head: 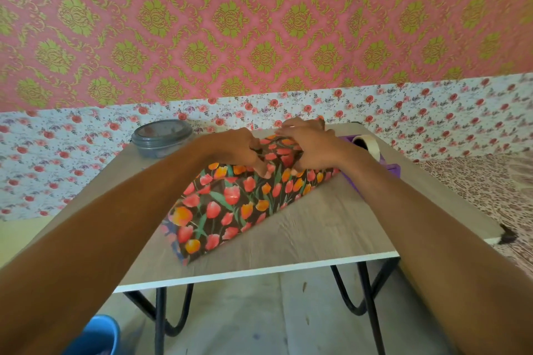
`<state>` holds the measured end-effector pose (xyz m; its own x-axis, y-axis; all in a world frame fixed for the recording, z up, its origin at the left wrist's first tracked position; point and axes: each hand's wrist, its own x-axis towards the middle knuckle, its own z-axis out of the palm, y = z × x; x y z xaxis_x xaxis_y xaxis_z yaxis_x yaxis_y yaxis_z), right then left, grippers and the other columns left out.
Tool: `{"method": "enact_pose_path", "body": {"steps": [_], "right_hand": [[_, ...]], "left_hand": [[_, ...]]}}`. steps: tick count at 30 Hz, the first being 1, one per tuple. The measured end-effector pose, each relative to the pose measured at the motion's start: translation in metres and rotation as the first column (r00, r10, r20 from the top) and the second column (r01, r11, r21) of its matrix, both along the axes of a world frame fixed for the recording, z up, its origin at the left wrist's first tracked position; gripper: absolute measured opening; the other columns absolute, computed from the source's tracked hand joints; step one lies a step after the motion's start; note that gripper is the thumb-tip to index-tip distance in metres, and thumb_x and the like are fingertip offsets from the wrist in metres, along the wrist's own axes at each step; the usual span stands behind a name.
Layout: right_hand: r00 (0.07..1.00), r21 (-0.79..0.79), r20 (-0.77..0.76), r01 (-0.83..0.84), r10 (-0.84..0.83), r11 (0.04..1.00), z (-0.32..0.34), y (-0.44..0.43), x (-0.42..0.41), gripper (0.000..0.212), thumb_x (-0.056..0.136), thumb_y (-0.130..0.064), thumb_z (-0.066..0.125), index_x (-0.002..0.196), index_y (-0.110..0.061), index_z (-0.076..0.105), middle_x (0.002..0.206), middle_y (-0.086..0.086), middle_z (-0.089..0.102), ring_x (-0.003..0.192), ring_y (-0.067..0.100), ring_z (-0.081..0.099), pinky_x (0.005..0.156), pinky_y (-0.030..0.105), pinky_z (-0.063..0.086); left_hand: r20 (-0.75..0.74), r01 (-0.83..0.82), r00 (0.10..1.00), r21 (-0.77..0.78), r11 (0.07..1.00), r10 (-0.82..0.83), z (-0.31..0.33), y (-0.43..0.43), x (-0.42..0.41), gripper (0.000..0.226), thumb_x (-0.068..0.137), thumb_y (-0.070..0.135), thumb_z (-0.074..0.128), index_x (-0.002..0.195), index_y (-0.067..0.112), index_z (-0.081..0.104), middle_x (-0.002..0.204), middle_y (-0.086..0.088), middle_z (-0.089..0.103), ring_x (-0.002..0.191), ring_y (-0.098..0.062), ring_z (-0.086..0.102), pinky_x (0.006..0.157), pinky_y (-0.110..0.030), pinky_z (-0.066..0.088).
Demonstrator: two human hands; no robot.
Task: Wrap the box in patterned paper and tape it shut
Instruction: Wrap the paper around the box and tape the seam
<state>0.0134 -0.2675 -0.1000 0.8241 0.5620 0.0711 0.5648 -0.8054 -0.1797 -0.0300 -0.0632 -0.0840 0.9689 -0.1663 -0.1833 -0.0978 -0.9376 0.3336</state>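
Both the left grip (245, 150) and right grip (309, 143) pinch the patterned paper (230, 204) atop the box; tape dispenser (392, 169) beside right wrist, jar (161, 138) far-left.

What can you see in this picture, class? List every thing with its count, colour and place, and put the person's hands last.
wrapping paper: one sheet, black with red and orange tulips, folded over a box shape, mid-table
tape dispenser: one, purple, pale roll, table's far right
container: one, grey, lidded, table's far left
table: one, grey wood-look top, black legs
bucket: one, blue, floor, bottom left
wall: pink with green motifs, white floral band below
left hand: one, fingers curled on the paper's top
right hand: one, fingers curled on the paper beside it
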Motion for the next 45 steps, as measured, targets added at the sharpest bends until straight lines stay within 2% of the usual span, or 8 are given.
{"method": "enact_pose_path", "body": {"steps": [6,13,18,24,27,31,37,45], "right_hand": [[0.987,-0.225,0.005,-0.156,0.161,0.962,-0.005,0.014,0.013,0.091,0.084,-0.056,0.073,0.157,-0.021,0.032,0.157,0.001,0.04,0.145,0.028,0.034,0.109,0.056,0.034],[0.987,-0.09,0.065,-0.141,0.147,0.986,-0.015,0.015,0.007,0.052,0.081,-0.048,0.079,0.126,-0.027,0.062,0.105,-0.004,0.066,0.104,0.023,0.058,0.088,0.043,0.036],[0.992,0.144,0.014,-0.13,0.129,0.981,-0.023,0.007,0.007,0.078,0.07,-0.046,0.088,0.135,-0.03,0.05,0.115,0.002,0.065,0.103,0.024,0.059,0.086,0.042,0.053],[0.992,0.321,-0.056,-0.09,0.114,0.943,-0.031,-0.013,-0.002,0.102,0.074,-0.013,0.084,0.153,-0.037,0.023,0.145,-0.001,0.057,0.108,0.027,0.068,0.089,0.05,0.058],[0.999,0.544,-0.026,0.046,-0.037,0.838,-0.037,-0.047,-0.008,0.081,0.077,0.009,0.068,0.146,-0.025,0.044,0.142,-0.01,0.056,0.088,0.023,0.07,0.079,0.047,0.061],[0.874,0.658,0.115,0.289,-0.472,0.695,-0.053,-0.091,-0.008,0.028,0.078,-0.018,0.067,0.106,-0.019,0.065,0.114,0.003,0.061,0.111,0.028,0.059,0.098,0.055,0.048],[0.672,0.463,-0.28,0.72,-0.685,0.517,-0.085,-0.143,0.019,0.062,0.067,-0.078,0.051,0.082,-0.018,0.056,0.1,0.015,0.062,0.1,0.035,0.06,0.088,0.047,0.045],[0.73,0.627,-0.568,0.683,-0.38,0.376,-0.07,-0.159,0.027,0.05,0.081,-0.029,0.086,0.111,-0.001,0.058,0.107,0.012,0.063,0.096,0.029,0.061,0.069,0.033,0.044]], "left_hand": [[-0.015,-0.016,1.0,0.17,0.985,0.019,0.011,0.006,-0.009,0.066,0.054,0.039,0.077,0.113,0.017,0.056,0.104,-0.009,0.057,0.095,-0.029,0.058,0.084,-0.042,0.048],[0.152,-0.005,0.988,0.117,0.993,-0.013,-0.012,-0.002,-0.009,0.059,0.078,0.049,0.078,0.122,0.012,0.062,0.107,-0.008,0.068,0.098,-0.029,0.063,0.089,-0.041,0.05],[0.234,-0.011,0.972,0.145,0.989,-0.024,-0.026,-0.018,-0.011,0.034,0.084,0.047,0.065,0.095,0.015,0.063,0.079,-0.006,0.063,0.075,-0.027,0.061,0.067,-0.036,0.049],[0.355,-0.057,0.934,0.267,0.962,-0.043,-0.042,-0.023,-0.015,0.07,0.078,0.07,0.04,0.117,0.015,0.056,0.105,-0.004,0.058,0.089,-0.025,0.053,0.078,-0.039,0.049],[0.418,-0.078,0.907,0.277,0.958,-0.047,-0.047,-0.016,-0.018,0.083,0.075,0.072,0.037,0.136,0.016,0.052,0.131,-0.006,0.059,0.115,-0.032,0.059,0.089,-0.048,0.053],[0.478,-0.074,0.873,0.324,0.943,-0.096,-0.051,-0.012,-0.016,0.092,0.086,0.085,0.031,0.149,0.019,0.044,0.148,-0.005,0.053,0.13,-0.031,0.054,0.096,-0.051,0.052],[0.533,-0.099,0.84,0.331,0.938,-0.1,-0.055,-0.012,-0.012,0.09,0.084,0.086,0.024,0.144,0.025,0.05,0.141,-0.002,0.06,0.122,-0.032,0.06,0.09,-0.048,0.054],[0.569,-0.115,0.816,0.341,0.933,-0.107,-0.061,-0.009,-0.007,0.092,0.081,0.089,0.019,0.141,0.027,0.052,0.131,0.0,0.065,0.111,-0.03,0.064,0.081,-0.044,0.057]]}}
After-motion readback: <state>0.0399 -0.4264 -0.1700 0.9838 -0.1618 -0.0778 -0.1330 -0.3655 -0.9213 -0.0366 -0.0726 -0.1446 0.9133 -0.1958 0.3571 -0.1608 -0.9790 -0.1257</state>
